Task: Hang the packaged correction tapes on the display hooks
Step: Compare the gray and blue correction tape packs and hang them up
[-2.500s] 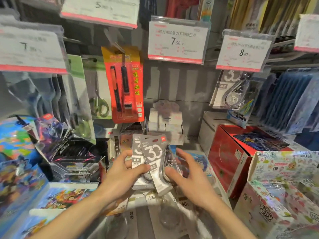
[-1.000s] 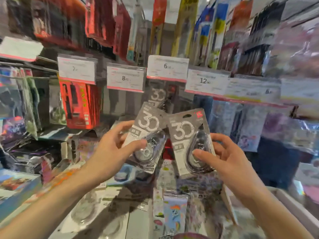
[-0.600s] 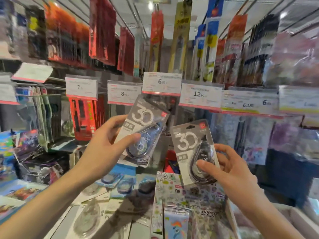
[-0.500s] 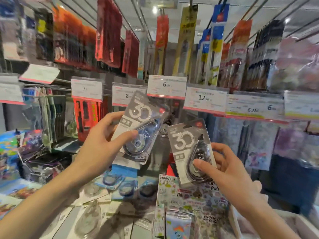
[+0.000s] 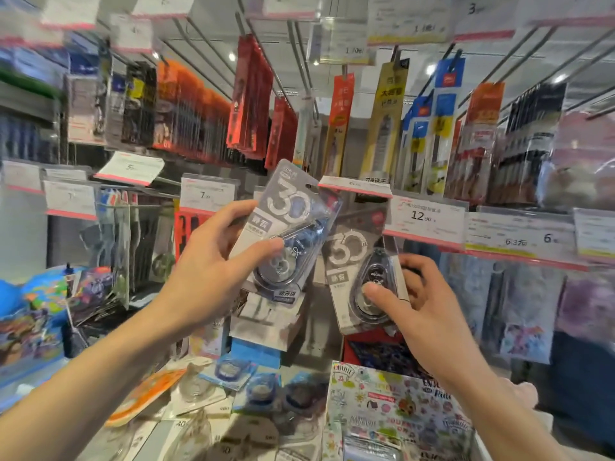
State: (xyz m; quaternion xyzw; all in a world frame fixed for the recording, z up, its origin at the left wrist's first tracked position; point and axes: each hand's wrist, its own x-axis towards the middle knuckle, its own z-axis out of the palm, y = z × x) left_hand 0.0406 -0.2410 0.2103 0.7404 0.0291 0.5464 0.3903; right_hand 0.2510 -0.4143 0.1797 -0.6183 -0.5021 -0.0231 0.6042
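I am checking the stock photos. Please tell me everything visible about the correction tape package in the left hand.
The package in the left hand is a grey card with a large white "30", a hang hole near its top and a clear blister over a blue-tinted correction tape. It looks like card and plastic, sealed. It is tilted, top leaning right, raised before the price tags. The left hand pinches it, thumb on the front; it hangs on no hook.

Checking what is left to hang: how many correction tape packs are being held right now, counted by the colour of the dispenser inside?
Blue dispenser pack, gripped by the left hand: 1
Dark grey dispenser pack, gripped by the right hand: 1
Total: 2
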